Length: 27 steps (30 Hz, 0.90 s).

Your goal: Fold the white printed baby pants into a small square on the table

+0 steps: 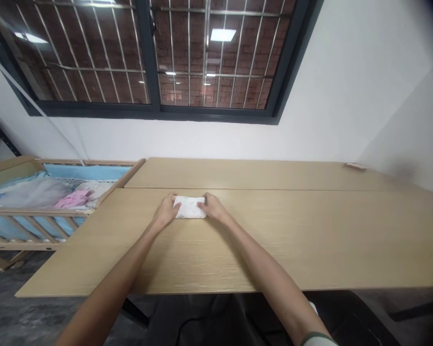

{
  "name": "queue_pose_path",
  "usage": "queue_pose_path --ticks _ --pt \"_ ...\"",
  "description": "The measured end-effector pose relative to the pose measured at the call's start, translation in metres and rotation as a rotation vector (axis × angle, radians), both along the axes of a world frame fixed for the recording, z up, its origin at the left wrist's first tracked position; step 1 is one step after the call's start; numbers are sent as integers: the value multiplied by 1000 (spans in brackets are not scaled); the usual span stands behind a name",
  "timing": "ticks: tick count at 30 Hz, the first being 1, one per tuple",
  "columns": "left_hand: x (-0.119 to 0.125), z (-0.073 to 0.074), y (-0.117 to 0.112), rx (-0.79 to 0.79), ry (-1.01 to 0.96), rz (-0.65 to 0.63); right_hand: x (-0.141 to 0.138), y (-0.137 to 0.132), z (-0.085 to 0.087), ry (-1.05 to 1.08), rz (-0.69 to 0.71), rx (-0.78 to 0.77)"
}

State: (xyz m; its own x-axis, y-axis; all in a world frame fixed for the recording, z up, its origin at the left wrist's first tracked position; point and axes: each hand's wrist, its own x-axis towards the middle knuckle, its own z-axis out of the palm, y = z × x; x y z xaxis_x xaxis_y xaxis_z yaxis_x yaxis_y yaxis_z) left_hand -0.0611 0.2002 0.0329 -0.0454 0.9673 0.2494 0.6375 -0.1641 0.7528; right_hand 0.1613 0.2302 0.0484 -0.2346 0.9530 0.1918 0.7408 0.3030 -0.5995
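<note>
A small white folded cloth with a faint print lies flat on the light wooden table, a little left of centre. My left hand rests on its left end, fingers curled onto the fabric. My right hand presses on its right end in the same way. Both arms reach forward from the near edge of the table.
A wooden baby crib with blue lining, white netting and pink clothes stands left of the table. A second tabletop abuts at the back, against the white wall under a barred window. A small flat object lies at the far right.
</note>
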Motion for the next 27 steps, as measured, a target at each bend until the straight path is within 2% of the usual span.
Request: queue_pose_path --ticks 3,7,10,11,13,15,17,21,27 --pt "3 -9 7 1 105 62 3 8 -6 -74 -44 -4" --pt "5 -18 3 15 213 106 6 11 -16 -49 -111 -18" --pt "12 -16 -3 63 263 140 0 2 -17 -52 -141 156" --pt "16 -14 -5 109 268 134 -3 -2 -16 -68 -108 248" --pt "25 -13 -9 243 266 49 -12 -12 -16 -129 58 402" --pt "33 -16 -12 349 277 -92 -20 -20 -18 -215 270 457" --pt "39 -24 -14 329 333 -194 -26 -24 -23 -298 406 436" --pt "38 -38 -13 176 486 -236 -29 -24 -31 -380 431 362" --pt "24 -44 -13 103 588 -175 -14 -24 -27 -371 410 243"
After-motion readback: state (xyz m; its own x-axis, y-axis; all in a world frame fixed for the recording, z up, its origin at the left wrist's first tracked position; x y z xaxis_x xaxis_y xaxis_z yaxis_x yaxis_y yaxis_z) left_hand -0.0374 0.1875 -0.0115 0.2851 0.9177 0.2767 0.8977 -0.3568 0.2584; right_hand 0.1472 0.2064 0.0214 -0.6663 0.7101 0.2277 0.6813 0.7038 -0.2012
